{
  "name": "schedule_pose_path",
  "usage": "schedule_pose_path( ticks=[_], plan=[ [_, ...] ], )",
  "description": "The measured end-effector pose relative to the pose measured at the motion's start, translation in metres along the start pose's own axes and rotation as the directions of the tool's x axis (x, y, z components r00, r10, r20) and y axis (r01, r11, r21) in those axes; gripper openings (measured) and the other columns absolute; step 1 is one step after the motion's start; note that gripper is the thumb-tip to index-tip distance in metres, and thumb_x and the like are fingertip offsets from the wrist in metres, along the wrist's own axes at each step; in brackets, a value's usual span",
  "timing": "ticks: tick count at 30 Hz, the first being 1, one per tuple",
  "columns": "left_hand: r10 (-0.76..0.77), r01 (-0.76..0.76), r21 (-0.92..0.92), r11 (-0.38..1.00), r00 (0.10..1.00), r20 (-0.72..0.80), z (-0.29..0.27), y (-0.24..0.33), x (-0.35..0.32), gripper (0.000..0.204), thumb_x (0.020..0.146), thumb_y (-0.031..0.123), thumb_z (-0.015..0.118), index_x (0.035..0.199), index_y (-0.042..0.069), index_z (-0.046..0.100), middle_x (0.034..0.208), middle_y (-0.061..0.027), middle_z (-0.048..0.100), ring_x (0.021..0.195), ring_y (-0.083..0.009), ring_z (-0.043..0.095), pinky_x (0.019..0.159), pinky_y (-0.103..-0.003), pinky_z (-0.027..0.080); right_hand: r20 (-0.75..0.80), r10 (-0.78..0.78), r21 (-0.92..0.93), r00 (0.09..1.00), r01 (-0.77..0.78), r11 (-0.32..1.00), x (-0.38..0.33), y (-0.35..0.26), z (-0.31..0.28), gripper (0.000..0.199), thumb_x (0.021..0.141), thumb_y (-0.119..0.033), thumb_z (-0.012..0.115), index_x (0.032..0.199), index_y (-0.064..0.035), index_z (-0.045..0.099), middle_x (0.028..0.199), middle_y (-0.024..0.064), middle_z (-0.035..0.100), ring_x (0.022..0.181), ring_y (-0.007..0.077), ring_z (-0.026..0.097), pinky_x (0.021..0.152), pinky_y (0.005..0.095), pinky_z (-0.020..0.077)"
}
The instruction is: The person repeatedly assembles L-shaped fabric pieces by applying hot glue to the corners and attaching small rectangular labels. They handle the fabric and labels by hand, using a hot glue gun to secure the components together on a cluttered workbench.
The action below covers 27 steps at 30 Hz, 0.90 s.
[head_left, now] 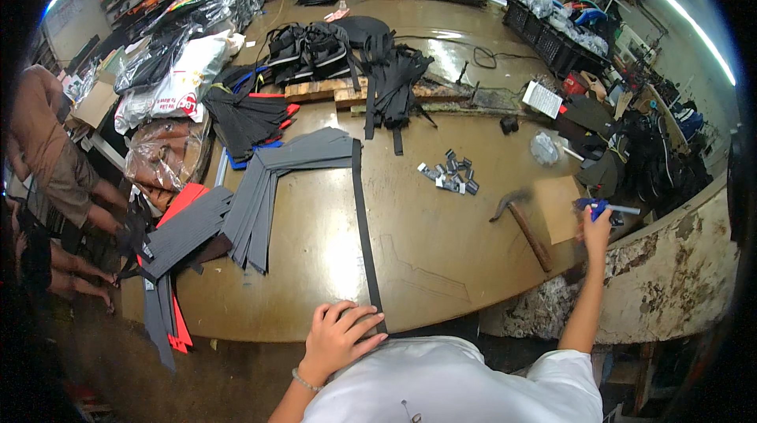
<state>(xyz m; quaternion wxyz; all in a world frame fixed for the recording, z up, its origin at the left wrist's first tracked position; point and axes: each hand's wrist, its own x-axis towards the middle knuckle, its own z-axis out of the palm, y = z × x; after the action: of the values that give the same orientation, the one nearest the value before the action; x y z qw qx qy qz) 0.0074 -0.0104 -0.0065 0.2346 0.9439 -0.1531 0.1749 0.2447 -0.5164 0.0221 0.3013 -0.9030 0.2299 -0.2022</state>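
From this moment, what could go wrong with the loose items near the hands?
The long, narrow black fabric strap runs under the left hand at the near edge of the brown, glossy tabletop; it might shift if that hand lifts.

The hammer with a brown wooden handle lies with its handle end close to the table's edge, near the right forearm, so a sweep of that arm could knock it off.

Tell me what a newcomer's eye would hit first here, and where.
Probably the fanned stack of grey strips on the left part of the brown table. Next, the long black strap running from their right end to the near edge, under the left hand. Then the outstretched right hand holding a blue tool, right of the wooden-handled hammer.
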Motion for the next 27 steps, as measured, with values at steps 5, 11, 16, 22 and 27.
schedule_pose_path(
  ticks=[5, 11, 16, 22, 27],
  plan=[
    [-0.007, 0.008, -0.031, 1.000, 1.000, 0.016, 0.003, -0.003, -0.003, 0.034, 0.075, 0.037, 0.077, 0.104, 0.021, 0.071, 0.112, 0.0057, 0.065, 0.103, -0.0195, 0.055, 0.090, -0.039, 0.039, 0.171, -0.192, 0.363, 0.966, 0.119, 0.924, -0.064, -0.097, -0.016, 0.043, 0.093, -0.025, 0.067, 0.126, -0.0085, 0.046, 0.077, 0.0049, 0.062, 0.049, 0.0096, 0.055, 0.038, 0.0236, 0.0425],
    [0.002, -0.001, -0.031, 1.000, 1.000, 0.008, 0.004, -0.006, -0.003, 0.030, 0.080, 0.036, 0.073, 0.105, 0.019, 0.070, 0.113, 0.0059, 0.063, 0.104, -0.0181, 0.055, 0.090, -0.038, 0.041, 0.607, -0.669, 0.617, 0.428, 0.276, 0.737, -0.188, -0.191, 0.054, 0.048, 0.082, -0.022, 0.078, 0.120, -0.0090, 0.052, 0.102, 0.0082, 0.063, 0.090, 0.0161, 0.062, 0.083, 0.0304, 0.0506],
    [0.010, -0.010, -0.008, 1.000, 1.000, 0.008, 0.003, -0.006, -0.002, 0.030, 0.081, 0.038, 0.072, 0.105, 0.020, 0.069, 0.112, 0.0066, 0.063, 0.104, -0.0169, 0.055, 0.089, -0.038, 0.041, 0.600, -0.746, 0.611, 0.288, 0.438, 0.660, -0.199, -0.216, 0.083, 0.045, 0.083, -0.022, 0.076, 0.117, -0.0037, 0.052, 0.095, 0.0155, 0.067, 0.085, 0.0268, 0.068, 0.077, 0.0341, 0.0524],
    [0.001, -0.001, -0.005, 1.000, 1.000, 0.005, 0.005, -0.008, -0.004, 0.030, 0.082, 0.039, 0.072, 0.105, 0.020, 0.068, 0.113, 0.0073, 0.062, 0.104, -0.0163, 0.055, 0.089, -0.037, 0.041, 0.630, -0.750, 0.602, 0.202, 0.483, 0.636, -0.193, -0.217, 0.091, 0.044, 0.084, -0.024, 0.075, 0.115, -0.0033, 0.052, 0.093, 0.0166, 0.066, 0.081, 0.0286, 0.068, 0.073, 0.0350, 0.0520],
    [0.000, 0.000, 0.006, 1.000, 1.000, 0.004, 0.005, -0.007, -0.003, 0.030, 0.082, 0.039, 0.072, 0.105, 0.020, 0.068, 0.113, 0.0074, 0.062, 0.105, -0.0162, 0.055, 0.090, -0.037, 0.041, 0.638, -0.746, 0.584, 0.190, 0.511, 0.630, -0.193, -0.213, 0.094, 0.044, 0.085, -0.026, 0.073, 0.116, -0.0051, 0.050, 0.087, 0.0158, 0.066, 0.077, 0.0308, 0.068, 0.068, 0.0372, 0.0517]
  ],
)
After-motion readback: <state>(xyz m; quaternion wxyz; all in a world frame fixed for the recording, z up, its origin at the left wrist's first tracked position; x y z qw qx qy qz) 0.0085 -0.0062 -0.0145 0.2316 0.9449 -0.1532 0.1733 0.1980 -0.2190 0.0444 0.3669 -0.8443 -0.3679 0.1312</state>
